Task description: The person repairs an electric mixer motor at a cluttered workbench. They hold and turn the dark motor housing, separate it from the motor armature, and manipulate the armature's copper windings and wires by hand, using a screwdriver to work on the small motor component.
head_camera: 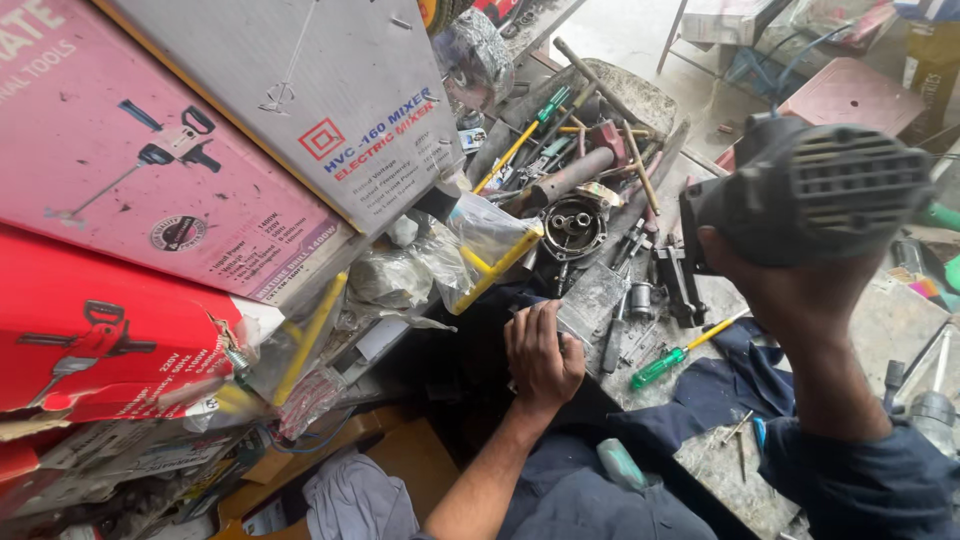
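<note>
The right hand (770, 275) holds up a dark tool body (815, 195); the left hand (542, 355) rests on the cluttered bench (890, 330).

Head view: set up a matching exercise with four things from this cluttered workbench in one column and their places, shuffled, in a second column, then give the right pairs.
Things:
1. dark power tool body
2. green-handled screwdriver
3. grey mixer box
4. round metal gear housing

Places:
A. leaning at the upper left, above the red and pink boxes
B. lying on the bench between the two hands
C. gripped and raised in the right hand
D. among the tools at the back of the bench, beyond the left hand

Pairs: 1-C, 2-B, 3-A, 4-D
</note>
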